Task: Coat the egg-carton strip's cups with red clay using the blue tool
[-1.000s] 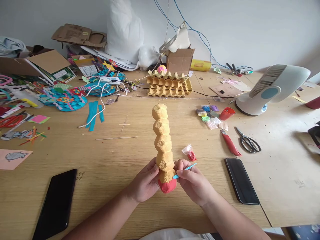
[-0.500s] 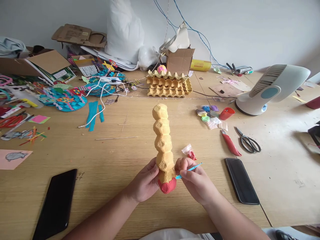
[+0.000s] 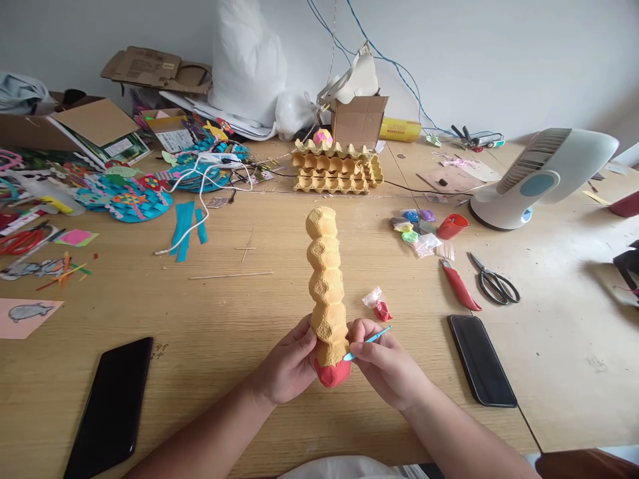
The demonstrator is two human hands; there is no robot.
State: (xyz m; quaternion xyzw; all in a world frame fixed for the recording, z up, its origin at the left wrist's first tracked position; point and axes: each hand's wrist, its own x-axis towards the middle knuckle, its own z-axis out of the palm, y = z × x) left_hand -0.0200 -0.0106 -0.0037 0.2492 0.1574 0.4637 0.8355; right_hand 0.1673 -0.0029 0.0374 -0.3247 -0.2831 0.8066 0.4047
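Note:
A strip of yellow egg carton point(image 3: 327, 286), several bumps long, points away from me with its near end in my left hand point(image 3: 292, 362). My left fingers are closed on its left side. Red clay point(image 3: 333, 375) covers the bump nearest me. My right hand point(image 3: 382, 359) pinches a thin blue clay modelling tool point(image 3: 372, 338), whose flat tip touches the strip where the red clay meets the yellow card. Just beyond my right hand, a small bag of red clay point(image 3: 380, 306) lies on the table.
On the right are a black phone point(image 3: 482, 359), scissors point(image 3: 496, 279), a red-handled knife point(image 3: 459, 285), a red cup point(image 3: 452, 227), bagged clay point(image 3: 417, 226) and a white fan point(image 3: 529, 179). Another dark phone point(image 3: 112, 399) lies left. Egg trays point(image 3: 332, 173) stand at the back.
My right hand has shifted slightly left, bringing the blue tool's tip onto the edge of the red clay. My left hand and the egg carton strip have hardly moved.

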